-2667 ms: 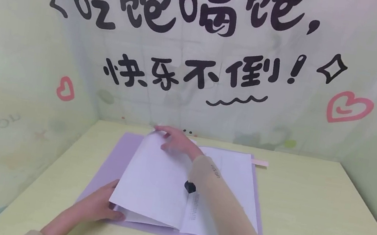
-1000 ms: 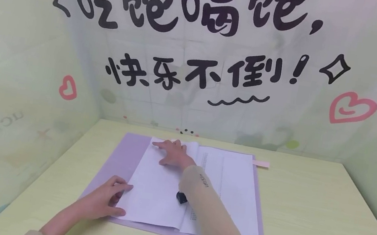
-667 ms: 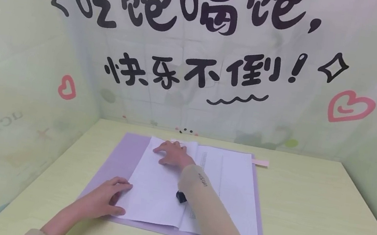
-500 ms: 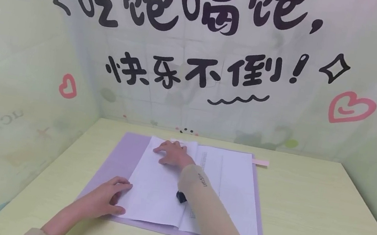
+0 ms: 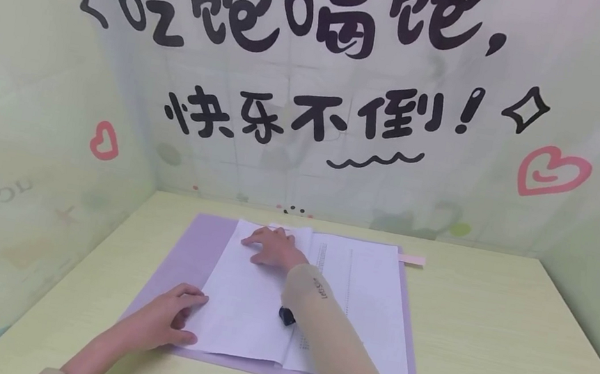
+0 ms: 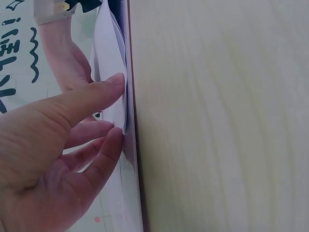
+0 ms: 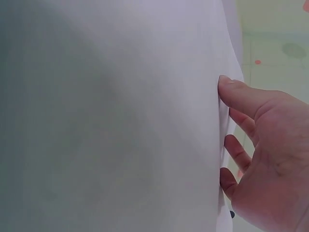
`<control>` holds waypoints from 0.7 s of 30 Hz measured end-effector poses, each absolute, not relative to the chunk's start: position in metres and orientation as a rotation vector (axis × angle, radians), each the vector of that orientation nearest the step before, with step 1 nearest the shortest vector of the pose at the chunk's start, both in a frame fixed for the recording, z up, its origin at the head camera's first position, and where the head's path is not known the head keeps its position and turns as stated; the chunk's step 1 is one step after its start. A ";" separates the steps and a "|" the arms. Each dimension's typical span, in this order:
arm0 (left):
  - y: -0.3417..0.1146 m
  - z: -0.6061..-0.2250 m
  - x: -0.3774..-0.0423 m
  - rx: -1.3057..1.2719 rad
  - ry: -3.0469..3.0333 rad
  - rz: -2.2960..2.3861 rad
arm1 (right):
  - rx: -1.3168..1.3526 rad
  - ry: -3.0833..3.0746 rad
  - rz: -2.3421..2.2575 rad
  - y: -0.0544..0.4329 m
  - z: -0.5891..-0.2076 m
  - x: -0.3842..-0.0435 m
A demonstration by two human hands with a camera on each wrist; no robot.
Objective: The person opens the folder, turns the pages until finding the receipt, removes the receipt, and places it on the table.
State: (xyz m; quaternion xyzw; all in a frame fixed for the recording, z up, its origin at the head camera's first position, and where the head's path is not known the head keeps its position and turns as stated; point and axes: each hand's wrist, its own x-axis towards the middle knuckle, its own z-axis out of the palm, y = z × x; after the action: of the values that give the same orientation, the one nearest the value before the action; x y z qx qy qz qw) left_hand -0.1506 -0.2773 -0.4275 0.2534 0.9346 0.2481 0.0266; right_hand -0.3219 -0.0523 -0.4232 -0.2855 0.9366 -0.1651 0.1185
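Observation:
A purple folder [image 5: 191, 255] lies spread on the table with white paper in it. Its left-hand page [image 5: 241, 307] is turned over and lies nearly flat; printed columns show on the right-hand page [image 5: 372, 327]. My right hand [image 5: 274, 248] rests on the upper part of the left page, fingers spread and lightly bent. At that page's lower left edge is my left hand [image 5: 160, 319], thumb and fingertips touching the paper. In the left wrist view, several sheets [image 6: 110, 53] stand slightly apart beside the left thumb. The right wrist view shows fingertips against the page [image 7: 145, 121].
A pink tab [image 5: 413, 260] sticks out at the folder's upper right. Pale wood tabletop [image 5: 503, 346] surrounds the folder. Printed cloth [image 5: 302, 174] closes off the back and sides. A small black object [image 5: 287, 316] shows beside the right sleeve [image 5: 335, 341].
The page that my right hand held raised at its top corner has come down flat on the left. My left hand has shifted from its lifted lower corner to its edge. Lately both hands keep still.

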 end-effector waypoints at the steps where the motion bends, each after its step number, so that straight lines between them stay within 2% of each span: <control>1: -0.277 -0.428 -0.151 0.779 2.886 0.769 | -0.838 2.739 -0.481 -0.052 -0.423 -0.321; 15: -0.278 -0.427 -0.148 0.734 2.866 0.786 | -0.858 2.687 -0.487 -0.051 -0.425 -0.320; 21: -0.277 -0.426 -0.150 0.730 2.863 0.805 | -0.865 2.650 -0.673 -0.038 -0.417 -0.322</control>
State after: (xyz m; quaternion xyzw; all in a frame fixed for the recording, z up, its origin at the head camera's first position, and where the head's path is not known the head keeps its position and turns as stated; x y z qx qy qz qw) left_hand -0.1495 -0.2765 -0.4259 0.2383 0.9341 0.2628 0.0395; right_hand -0.3224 -0.0384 -0.4170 -0.2989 0.9154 -0.2324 0.1366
